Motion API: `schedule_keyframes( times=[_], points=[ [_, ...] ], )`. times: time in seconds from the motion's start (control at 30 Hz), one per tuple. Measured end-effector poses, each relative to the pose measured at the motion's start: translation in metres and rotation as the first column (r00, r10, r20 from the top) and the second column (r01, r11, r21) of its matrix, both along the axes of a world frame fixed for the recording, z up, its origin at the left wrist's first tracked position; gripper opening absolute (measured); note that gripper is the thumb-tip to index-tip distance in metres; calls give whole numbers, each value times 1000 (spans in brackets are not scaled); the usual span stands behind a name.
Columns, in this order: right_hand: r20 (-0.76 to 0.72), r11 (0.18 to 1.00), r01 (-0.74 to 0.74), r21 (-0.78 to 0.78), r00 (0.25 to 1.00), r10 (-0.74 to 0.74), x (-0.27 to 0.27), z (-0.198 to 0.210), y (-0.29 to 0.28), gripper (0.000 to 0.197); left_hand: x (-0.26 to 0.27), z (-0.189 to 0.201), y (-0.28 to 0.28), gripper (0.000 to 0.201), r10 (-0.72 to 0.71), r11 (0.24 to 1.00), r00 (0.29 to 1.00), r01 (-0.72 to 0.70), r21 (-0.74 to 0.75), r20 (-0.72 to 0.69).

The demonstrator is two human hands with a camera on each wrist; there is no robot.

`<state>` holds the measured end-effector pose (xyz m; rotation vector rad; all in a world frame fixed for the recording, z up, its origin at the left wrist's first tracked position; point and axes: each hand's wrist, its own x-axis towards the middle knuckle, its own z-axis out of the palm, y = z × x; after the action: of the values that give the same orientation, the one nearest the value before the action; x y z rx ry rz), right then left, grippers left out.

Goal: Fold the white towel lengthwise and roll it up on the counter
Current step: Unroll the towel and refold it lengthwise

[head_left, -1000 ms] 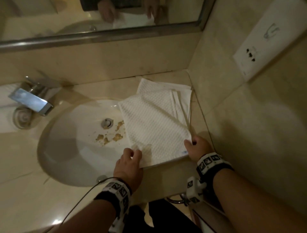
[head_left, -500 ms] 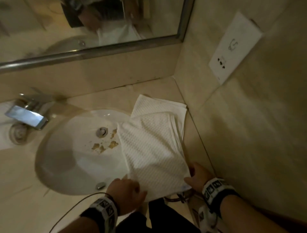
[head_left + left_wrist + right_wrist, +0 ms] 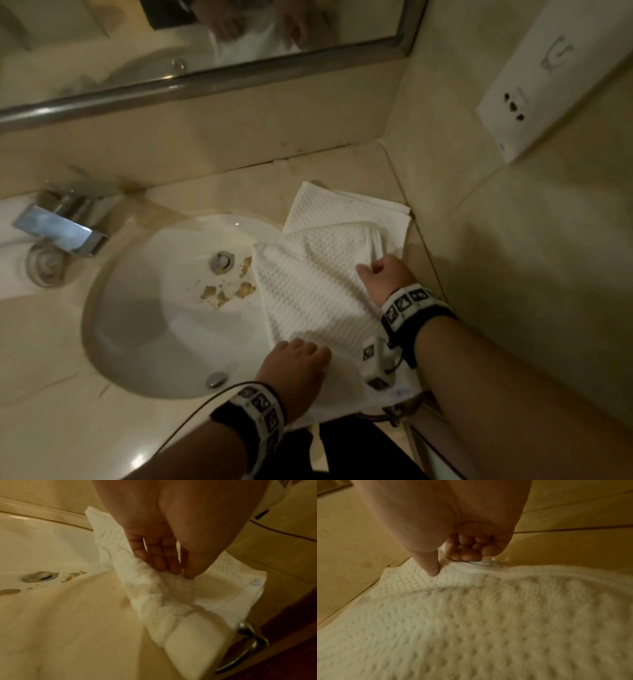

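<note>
Pinching the white waffle-weave towel (image 3: 308, 294), my left hand (image 3: 294, 366) grips its near edge, my right hand (image 3: 385, 279) its right edge. It overhangs the white oval sink basin (image 3: 144, 308); a slack grip could drop it onto the brown crumbs (image 3: 227, 291).

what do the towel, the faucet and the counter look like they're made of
Towel: white woven fabric, probably cotton; a raised waffle texture shows, and it creases softly.
Faucet: polished metal, likely chrome-plated; its flat face reflects light like a mirror.
Counter: glossy beige stone, perhaps marble or an imitation; faint veins and a highlight show.
</note>
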<state>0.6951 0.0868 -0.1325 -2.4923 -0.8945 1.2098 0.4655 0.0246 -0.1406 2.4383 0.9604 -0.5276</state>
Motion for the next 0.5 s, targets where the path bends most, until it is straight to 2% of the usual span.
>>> schedule_keyframes(
  times=[0.1,0.2,0.3,0.4,0.5],
  points=[
    [12,999,-40,36,999,39,8,1,-3,26,4,-1,-2,27,12,996,1000,-12,-91,2],
    [65,992,86,93,994,-92,15,6,-9,23,9,1,2,31,47,978,996,-62,-199,-75],
    [71,990,142,-19,987,-141,20,7,-11,37,11,6,3,32,14,966,989,-51,-252,-146],
    [150,956,281,79,945,-290,32,9,2,36,18,8,-1,35,-38,974,987,1,-226,-157],
    [146,920,384,75,909,-391,38,8,29,71,25,3,-9,42,-75,973,994,55,-225,-82]
  ],
)
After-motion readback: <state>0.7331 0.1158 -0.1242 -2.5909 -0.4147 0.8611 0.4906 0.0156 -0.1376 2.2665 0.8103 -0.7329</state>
